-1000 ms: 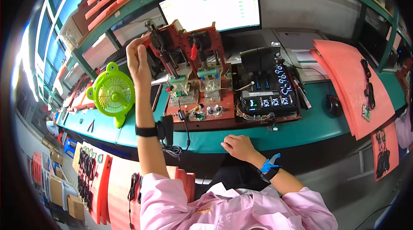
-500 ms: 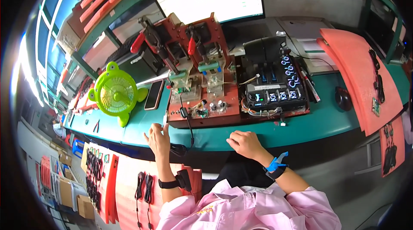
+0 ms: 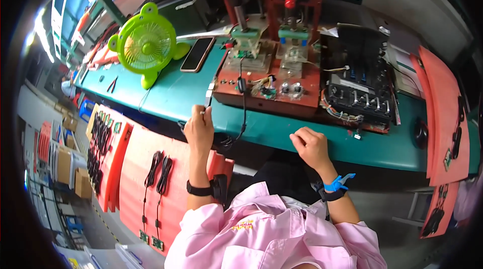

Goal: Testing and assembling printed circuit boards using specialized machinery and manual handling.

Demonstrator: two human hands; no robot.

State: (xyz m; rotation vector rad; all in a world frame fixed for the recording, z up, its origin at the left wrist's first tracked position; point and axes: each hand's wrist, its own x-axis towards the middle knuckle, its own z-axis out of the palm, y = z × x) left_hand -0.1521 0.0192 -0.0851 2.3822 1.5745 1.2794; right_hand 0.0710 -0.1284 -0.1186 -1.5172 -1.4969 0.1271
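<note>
"What is your left grip (image 3: 199,130) doing?"

"It's narrow: thumb and finger pinch the near end of a pale piece (image 3: 209,95)."

"And where is that piece?"

"At the left end of the red fixture (image 3: 271,105), close against its near corner. I can't tell whether it is joined to the fixture."

"Your right grip (image 3: 312,147)?"

"In front of the fixture, toward its right end, at the near edge of the green surface (image 3: 151,100). My fingers are loosely curled, so it's narrow too; the palm is hidden."

"What lies about the fixture?"

"A black cable (image 3: 243,105) runs down over its front, between my two grips. Just left of it is a phone (image 3: 198,54), and farther left a green fan (image 3: 146,48), with pliers (image 3: 111,84) beyond that. Right beside the fixture is a black box (image 3: 358,50) with a row of knobs, then, well to the right, a mouse (image 3: 420,133)."

"And nearer you?"

"Pink foam (image 3: 132,188), left of the fixture and on my side of it, bearing two coiled cables (image 3: 164,176) side by side, each with a small green board (image 3: 157,243) at its end."
</note>
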